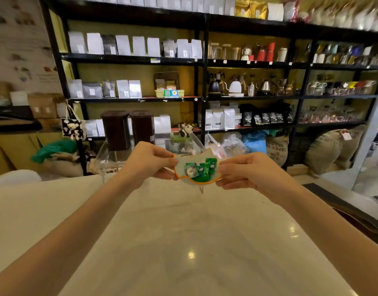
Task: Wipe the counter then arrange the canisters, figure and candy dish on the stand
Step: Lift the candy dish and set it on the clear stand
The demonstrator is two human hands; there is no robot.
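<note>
You are holding the candy dish point(197, 167) in the air with both hands, out over the far part of the pale, glossy counter point(183, 242) and not touching it. Your left hand point(150, 161) pinches the dish's left edge, thumb on top and fingers curled beneath; your right hand point(245, 170) does the same on the right edge, so both are closed on the rim rather than spread. The dish is small and shallow, with a whitish, translucent-looking floor and a bright orange rim whose outline rises into two little points at the back, rather like ears. It sits roughly level between your hands. Inside it lies a loose heap of wrapped candies point(202, 167), mostly green wrappers with white markings, plus one paler, crinkled wrapper at the left of the pile; the print is too blurred to read. Just beyond the dish stands the clear stand point(106, 155), its transparent panels hard to trace against the background. On it you can see two dark brown canisters point(128, 129) side by side at the left and a small panda figure point(186, 131) on a green base at the right, directly behind the dish. Behind everything runs a black shelving unit point(202, 60) stocked with bags and kettles.
</note>
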